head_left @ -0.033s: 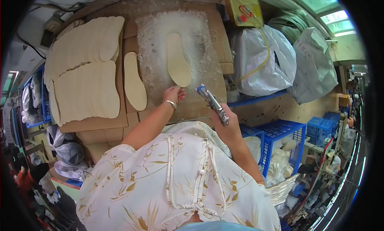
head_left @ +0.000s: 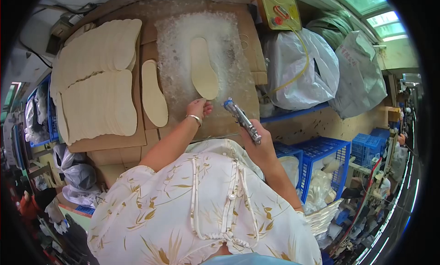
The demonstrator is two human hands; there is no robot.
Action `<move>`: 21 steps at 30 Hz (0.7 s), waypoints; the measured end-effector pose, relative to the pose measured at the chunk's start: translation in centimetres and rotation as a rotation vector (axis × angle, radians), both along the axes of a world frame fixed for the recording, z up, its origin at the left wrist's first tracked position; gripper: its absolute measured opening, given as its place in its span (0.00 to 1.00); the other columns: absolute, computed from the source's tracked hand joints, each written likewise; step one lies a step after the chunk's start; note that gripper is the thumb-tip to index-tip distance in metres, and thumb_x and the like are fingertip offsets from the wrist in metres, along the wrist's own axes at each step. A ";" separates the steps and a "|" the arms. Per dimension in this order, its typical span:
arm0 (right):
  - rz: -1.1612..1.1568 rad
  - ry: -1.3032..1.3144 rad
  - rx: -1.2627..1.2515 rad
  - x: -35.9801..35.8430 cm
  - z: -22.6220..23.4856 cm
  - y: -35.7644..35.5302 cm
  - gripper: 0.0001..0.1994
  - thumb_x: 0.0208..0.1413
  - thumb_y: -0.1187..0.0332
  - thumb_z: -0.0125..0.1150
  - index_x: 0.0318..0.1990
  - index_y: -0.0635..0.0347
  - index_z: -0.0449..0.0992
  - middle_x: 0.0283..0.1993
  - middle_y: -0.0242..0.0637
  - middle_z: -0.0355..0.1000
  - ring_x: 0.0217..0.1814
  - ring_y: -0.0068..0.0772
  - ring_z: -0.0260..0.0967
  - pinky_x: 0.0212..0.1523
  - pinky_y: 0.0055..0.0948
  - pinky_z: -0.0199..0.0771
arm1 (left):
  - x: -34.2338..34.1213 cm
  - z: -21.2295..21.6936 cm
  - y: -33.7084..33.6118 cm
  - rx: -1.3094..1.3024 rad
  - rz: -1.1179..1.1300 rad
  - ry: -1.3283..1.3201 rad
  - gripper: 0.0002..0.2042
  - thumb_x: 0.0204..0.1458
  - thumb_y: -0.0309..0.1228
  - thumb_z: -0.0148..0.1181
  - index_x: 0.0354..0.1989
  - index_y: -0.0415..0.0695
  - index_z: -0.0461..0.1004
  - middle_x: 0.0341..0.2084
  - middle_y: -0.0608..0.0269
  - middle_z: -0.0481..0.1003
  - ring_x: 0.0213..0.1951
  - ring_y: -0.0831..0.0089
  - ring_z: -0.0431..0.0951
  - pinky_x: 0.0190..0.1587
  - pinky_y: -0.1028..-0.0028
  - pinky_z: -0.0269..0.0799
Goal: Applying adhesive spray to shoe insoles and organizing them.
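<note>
Closed around a spray gun [head_left: 244, 119], the right hand [head_left: 260, 135] holds it angled toward eleven o'clock, seemingly to face the insole [head_left: 204, 70], at twelve o'clock from the left hand [head_left: 199, 108], whose pinch is unclear.

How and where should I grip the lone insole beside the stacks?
Probably pinch the lone insole by the edge of its broad end, coming from the near side: it looks thin, lies flat, and points that end toward the bottom of the view.
</note>
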State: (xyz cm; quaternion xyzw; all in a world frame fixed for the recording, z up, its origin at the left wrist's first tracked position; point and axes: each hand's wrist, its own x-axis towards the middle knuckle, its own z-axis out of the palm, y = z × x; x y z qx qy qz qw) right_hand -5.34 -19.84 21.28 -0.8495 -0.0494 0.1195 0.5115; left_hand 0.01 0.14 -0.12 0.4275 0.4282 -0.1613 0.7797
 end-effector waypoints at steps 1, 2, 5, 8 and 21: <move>0.036 -0.018 -0.009 -0.1 0.0 0.0 0.08 0.56 0.69 0.59 0.39 0.62 0.69 0.22 0.39 0.68 0.21 0.28 0.61 0.26 0.26 0.65 | 0.0 -0.1 0.1 -0.001 0.004 -0.009 0.08 0.56 0.31 0.54 0.39 0.40 0.70 0.32 0.59 0.76 0.30 0.70 0.78 0.31 0.74 0.76; 0.034 -0.019 -0.004 -0.1 -0.1 0.2 0.08 0.56 0.69 0.59 0.39 0.62 0.69 0.22 0.39 0.68 0.21 0.28 0.61 0.26 0.26 0.65 | 0.0 -0.2 0.4 0.005 0.002 -0.009 0.08 0.56 0.31 0.54 0.39 0.40 0.70 0.32 0.59 0.76 0.30 0.70 0.78 0.31 0.74 0.76; -0.070 0.017 0.036 0.1 -0.3 0.4 0.08 0.55 0.69 0.59 0.38 0.62 0.69 0.21 0.40 0.68 0.20 0.28 0.62 0.25 0.26 0.65 | 0.1 -0.3 0.7 0.012 -0.002 -0.010 0.07 0.56 0.31 0.54 0.38 0.40 0.70 0.31 0.59 0.76 0.30 0.71 0.78 0.30 0.74 0.76; -0.054 -0.038 0.029 -0.2 -0.5 0.0 0.09 0.55 0.68 0.60 0.37 0.62 0.69 0.21 0.40 0.68 0.20 0.28 0.63 0.25 0.26 0.65 | 0.2 -0.5 0.4 0.000 0.002 -0.016 0.07 0.56 0.31 0.54 0.38 0.40 0.70 0.31 0.59 0.76 0.30 0.70 0.78 0.31 0.74 0.76; -0.011 -0.030 0.001 -0.9 -0.1 0.0 0.09 0.55 0.67 0.61 0.37 0.63 0.69 0.21 0.43 0.68 0.20 0.37 0.62 0.24 0.30 0.65 | 0.1 -0.7 0.3 -0.004 0.006 -0.012 0.07 0.56 0.30 0.54 0.38 0.40 0.70 0.31 0.60 0.76 0.30 0.70 0.78 0.31 0.74 0.76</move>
